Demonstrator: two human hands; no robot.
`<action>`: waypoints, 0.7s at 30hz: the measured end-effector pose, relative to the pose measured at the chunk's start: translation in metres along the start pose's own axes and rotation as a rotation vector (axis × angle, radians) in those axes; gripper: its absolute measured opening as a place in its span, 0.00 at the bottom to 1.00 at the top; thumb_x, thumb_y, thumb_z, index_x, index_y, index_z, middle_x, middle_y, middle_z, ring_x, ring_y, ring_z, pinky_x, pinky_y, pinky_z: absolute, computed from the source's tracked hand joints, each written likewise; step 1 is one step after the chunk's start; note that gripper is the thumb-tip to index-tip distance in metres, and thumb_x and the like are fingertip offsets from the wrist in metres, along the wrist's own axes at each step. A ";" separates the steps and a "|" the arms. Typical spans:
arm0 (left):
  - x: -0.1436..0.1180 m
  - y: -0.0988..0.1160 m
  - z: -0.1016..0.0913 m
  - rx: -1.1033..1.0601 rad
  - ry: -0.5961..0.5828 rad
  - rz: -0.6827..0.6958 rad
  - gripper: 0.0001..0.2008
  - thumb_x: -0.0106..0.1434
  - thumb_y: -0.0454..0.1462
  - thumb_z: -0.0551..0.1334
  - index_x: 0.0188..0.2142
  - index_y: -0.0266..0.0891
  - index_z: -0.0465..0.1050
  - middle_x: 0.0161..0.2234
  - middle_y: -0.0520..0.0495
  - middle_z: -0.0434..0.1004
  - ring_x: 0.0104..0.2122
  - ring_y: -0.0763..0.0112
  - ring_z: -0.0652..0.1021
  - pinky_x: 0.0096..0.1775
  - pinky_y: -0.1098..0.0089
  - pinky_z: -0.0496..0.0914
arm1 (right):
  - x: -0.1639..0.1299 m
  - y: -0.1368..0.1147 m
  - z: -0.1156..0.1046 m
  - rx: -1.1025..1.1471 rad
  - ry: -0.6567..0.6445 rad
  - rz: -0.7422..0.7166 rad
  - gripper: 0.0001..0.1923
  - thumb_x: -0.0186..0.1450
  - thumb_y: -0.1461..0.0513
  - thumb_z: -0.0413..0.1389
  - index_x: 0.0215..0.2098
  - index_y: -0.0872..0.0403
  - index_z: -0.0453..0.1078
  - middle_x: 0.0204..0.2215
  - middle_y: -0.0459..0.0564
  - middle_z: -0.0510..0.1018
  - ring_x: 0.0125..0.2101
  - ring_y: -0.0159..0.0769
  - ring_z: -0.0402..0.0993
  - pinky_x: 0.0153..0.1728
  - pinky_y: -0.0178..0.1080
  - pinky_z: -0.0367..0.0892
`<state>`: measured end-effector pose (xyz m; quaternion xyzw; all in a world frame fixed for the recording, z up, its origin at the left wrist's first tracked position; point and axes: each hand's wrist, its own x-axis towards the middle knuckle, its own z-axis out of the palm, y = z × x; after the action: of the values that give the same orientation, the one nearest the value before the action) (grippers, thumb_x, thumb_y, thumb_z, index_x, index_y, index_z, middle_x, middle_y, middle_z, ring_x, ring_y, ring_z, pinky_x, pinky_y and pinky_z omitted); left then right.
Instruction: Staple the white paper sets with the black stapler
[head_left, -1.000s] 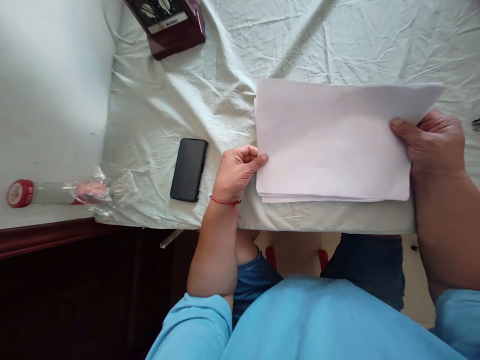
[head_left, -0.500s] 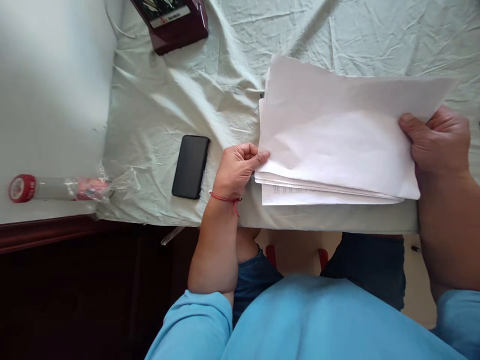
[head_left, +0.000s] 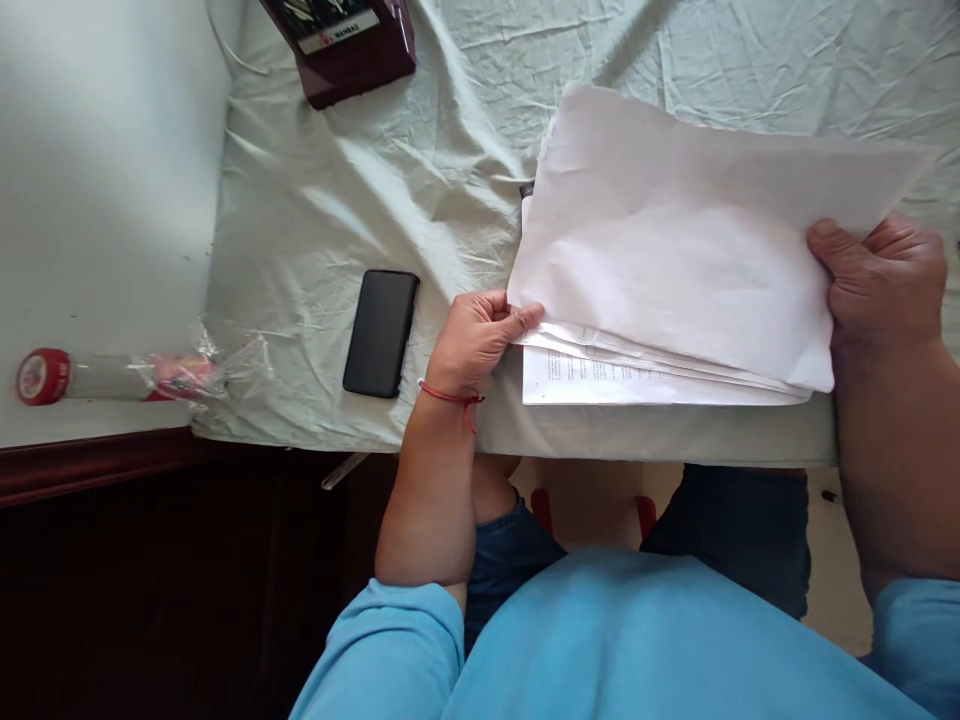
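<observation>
Between my hands several sheets of white paper (head_left: 690,230) are held in a loose, slightly fanned stack, the top side blank. My left hand (head_left: 484,330), with a red string on the wrist, pinches their near left corner, thumb on top. My right hand (head_left: 885,280) grips the right edge, thumb above and fingers folded beneath. Under the held stack a printed sheet (head_left: 570,378) lies near the table's front edge, its lines of text partly showing. A small dark object (head_left: 527,189) peeks out at the stack's left side; its kind is hidden.
A black phone (head_left: 381,333) lies left of my left hand on the pale green tablecloth (head_left: 315,200). Farther back stands a dark red box (head_left: 352,55). At the far left is a clear tube with a red cap (head_left: 43,377), partly in plastic wrap.
The held papers have tilted and lifted a little, their far edge moving away from me. More of the printed sheet beneath shows now. My right hand has shifted slightly right.
</observation>
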<state>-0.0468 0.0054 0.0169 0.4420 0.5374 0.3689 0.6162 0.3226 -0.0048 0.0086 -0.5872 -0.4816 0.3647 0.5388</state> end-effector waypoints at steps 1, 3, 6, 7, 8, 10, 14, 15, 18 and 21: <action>0.000 0.000 0.000 0.008 0.014 0.012 0.29 0.47 0.57 0.84 0.21 0.39 0.76 0.21 0.52 0.74 0.22 0.76 0.69 0.24 0.71 0.63 | 0.000 0.000 0.000 -0.001 0.000 0.003 0.14 0.66 0.55 0.62 0.48 0.49 0.76 0.52 0.46 0.75 0.50 0.35 0.76 0.55 0.44 0.68; 0.000 0.001 0.000 0.008 -0.008 0.026 0.29 0.48 0.57 0.83 0.20 0.40 0.73 0.19 0.53 0.70 0.21 0.77 0.67 0.23 0.72 0.62 | 0.000 0.000 -0.001 -0.014 0.019 0.015 0.14 0.65 0.54 0.62 0.48 0.49 0.76 0.52 0.46 0.75 0.50 0.36 0.76 0.55 0.44 0.69; 0.000 0.002 -0.002 -0.048 -0.179 0.011 0.25 0.43 0.49 0.87 0.34 0.41 0.82 0.29 0.50 0.82 0.30 0.68 0.80 0.33 0.69 0.76 | 0.001 0.001 -0.004 -0.034 0.059 0.020 0.15 0.65 0.54 0.63 0.49 0.48 0.76 0.53 0.45 0.75 0.52 0.37 0.75 0.56 0.46 0.68; 0.000 0.002 -0.003 -0.057 -0.226 -0.001 0.27 0.41 0.46 0.88 0.38 0.41 0.84 0.34 0.48 0.86 0.35 0.64 0.83 0.39 0.67 0.80 | 0.002 0.002 -0.005 -0.036 0.062 0.016 0.16 0.65 0.53 0.63 0.49 0.49 0.76 0.54 0.45 0.75 0.52 0.38 0.75 0.56 0.46 0.68; 0.000 0.001 -0.004 -0.055 -0.248 -0.009 0.29 0.40 0.45 0.88 0.40 0.41 0.85 0.37 0.46 0.88 0.39 0.61 0.85 0.43 0.64 0.81 | 0.002 0.003 -0.005 -0.035 0.060 0.011 0.16 0.65 0.53 0.63 0.49 0.49 0.75 0.54 0.45 0.74 0.53 0.39 0.75 0.56 0.47 0.68; 0.001 -0.001 -0.006 -0.032 -0.226 -0.026 0.25 0.42 0.43 0.87 0.38 0.40 0.86 0.38 0.45 0.89 0.38 0.61 0.86 0.43 0.64 0.82 | 0.003 0.005 -0.006 -0.033 0.054 0.000 0.16 0.65 0.54 0.62 0.50 0.49 0.75 0.54 0.46 0.74 0.53 0.39 0.75 0.56 0.46 0.68; 0.000 -0.003 -0.008 -0.022 -0.167 -0.057 0.19 0.45 0.42 0.86 0.34 0.40 0.87 0.33 0.48 0.88 0.33 0.67 0.84 0.39 0.68 0.79 | 0.003 0.006 -0.005 -0.026 0.039 -0.003 0.16 0.66 0.55 0.62 0.50 0.49 0.76 0.54 0.47 0.74 0.51 0.36 0.76 0.57 0.43 0.67; 0.000 -0.002 -0.008 -0.021 -0.167 -0.065 0.19 0.45 0.42 0.86 0.34 0.40 0.88 0.33 0.48 0.88 0.33 0.68 0.83 0.39 0.68 0.79 | 0.003 0.006 -0.004 -0.023 0.034 -0.004 0.16 0.66 0.55 0.62 0.50 0.49 0.76 0.54 0.47 0.74 0.51 0.36 0.76 0.57 0.43 0.67; -0.002 0.001 -0.006 0.015 -0.148 -0.054 0.19 0.47 0.47 0.86 0.31 0.40 0.87 0.30 0.49 0.85 0.29 0.70 0.80 0.33 0.69 0.76 | 0.002 0.006 -0.004 -0.019 0.033 -0.010 0.15 0.66 0.55 0.62 0.50 0.47 0.76 0.54 0.46 0.74 0.51 0.35 0.76 0.57 0.43 0.67; -0.002 0.004 -0.005 0.057 -0.100 0.014 0.24 0.51 0.56 0.83 0.23 0.40 0.80 0.20 0.51 0.75 0.20 0.76 0.69 0.23 0.71 0.64 | 0.003 0.006 -0.005 -0.015 0.039 0.001 0.14 0.66 0.55 0.62 0.49 0.47 0.76 0.55 0.45 0.74 0.51 0.35 0.76 0.56 0.43 0.67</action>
<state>-0.0524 0.0058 0.0208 0.4811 0.5131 0.3354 0.6267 0.3294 -0.0036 0.0038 -0.5985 -0.4732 0.3499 0.5435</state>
